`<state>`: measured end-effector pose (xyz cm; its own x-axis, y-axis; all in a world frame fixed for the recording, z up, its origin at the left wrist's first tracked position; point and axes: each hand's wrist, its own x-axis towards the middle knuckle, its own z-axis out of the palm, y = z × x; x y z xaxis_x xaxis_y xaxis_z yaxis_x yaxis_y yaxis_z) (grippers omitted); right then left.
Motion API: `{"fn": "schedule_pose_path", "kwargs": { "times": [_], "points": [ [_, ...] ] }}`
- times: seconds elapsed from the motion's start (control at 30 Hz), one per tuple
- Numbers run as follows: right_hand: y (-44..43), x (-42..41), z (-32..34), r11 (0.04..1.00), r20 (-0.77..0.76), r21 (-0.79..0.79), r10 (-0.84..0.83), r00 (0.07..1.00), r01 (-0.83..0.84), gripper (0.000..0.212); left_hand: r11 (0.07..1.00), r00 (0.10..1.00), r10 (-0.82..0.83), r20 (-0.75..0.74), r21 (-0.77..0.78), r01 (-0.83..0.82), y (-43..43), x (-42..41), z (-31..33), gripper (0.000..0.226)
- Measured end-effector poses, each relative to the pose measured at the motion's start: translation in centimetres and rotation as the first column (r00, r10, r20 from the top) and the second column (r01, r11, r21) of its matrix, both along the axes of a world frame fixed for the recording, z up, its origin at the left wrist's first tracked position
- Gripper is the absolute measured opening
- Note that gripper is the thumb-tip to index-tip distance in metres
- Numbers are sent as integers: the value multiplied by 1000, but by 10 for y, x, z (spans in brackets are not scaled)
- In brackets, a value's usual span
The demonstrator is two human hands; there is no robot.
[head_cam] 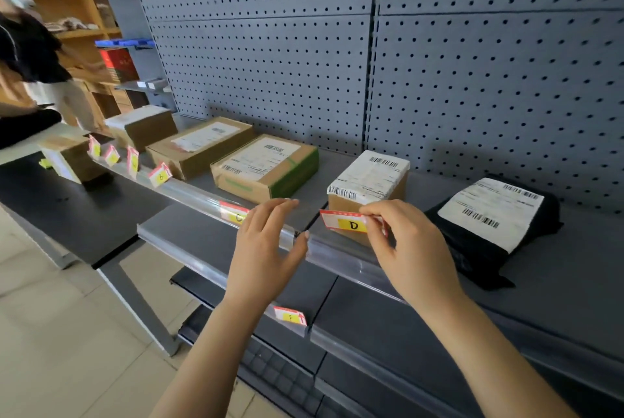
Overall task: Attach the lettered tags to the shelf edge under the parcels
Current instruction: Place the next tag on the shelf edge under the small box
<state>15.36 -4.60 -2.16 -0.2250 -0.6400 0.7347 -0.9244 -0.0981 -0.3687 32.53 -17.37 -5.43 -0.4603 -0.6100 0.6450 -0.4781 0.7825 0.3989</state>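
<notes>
Pegboard shelving (270,46): tag "D" (347,223) is pinched by the right hand (408,249) above the shelf edge (337,255); the left hand (266,249) is spread.

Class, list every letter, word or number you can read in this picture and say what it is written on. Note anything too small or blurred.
"D": on the yellow-and-red tag pinched by the right hand.
"F": on the lower-shelf tag, tucked in that shelf's edge strip.
Half-hidden tag behind the left hand: letter unreadable.
Four tags farther left: blurred.
Shipping labels on the parcels: barcodes show, print too small.
</notes>
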Motion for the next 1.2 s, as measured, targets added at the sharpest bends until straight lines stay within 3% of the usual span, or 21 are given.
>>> {"fn": "schedule_pose_path", "kwargs": {
  "times": [0.43, 0.57, 0.77, 1.03, 1.2],
  "points": [
    [0, 29, -6, 966, 14, 33, -255, 967, 255, 14, 940, 948, -316, 31, -123, 318, -43, 2, -11, 36],
    [5, 51, -4, 937, 75, 31, -349, 934, 348, 14, 870, 890, -448, 81, -188, 455, -53, 8, -13, 33],
    [12, 82, -11, 880, 50, 64, -474, 879, 471, 13, 769, 792, -594, 141, -189, 611, -55, 10, -28, 35],
    [17, 91, -21, 819, 47, 123, -569, 821, 560, 10, 699, 739, -662, 130, -250, 670, -56, -2, -42, 36],
    [16, 87, -15, 787, -14, 145, -605, 796, 600, 8, 671, 751, -645, 144, -363, 646, -59, -23, -57, 40]
  ]
}}
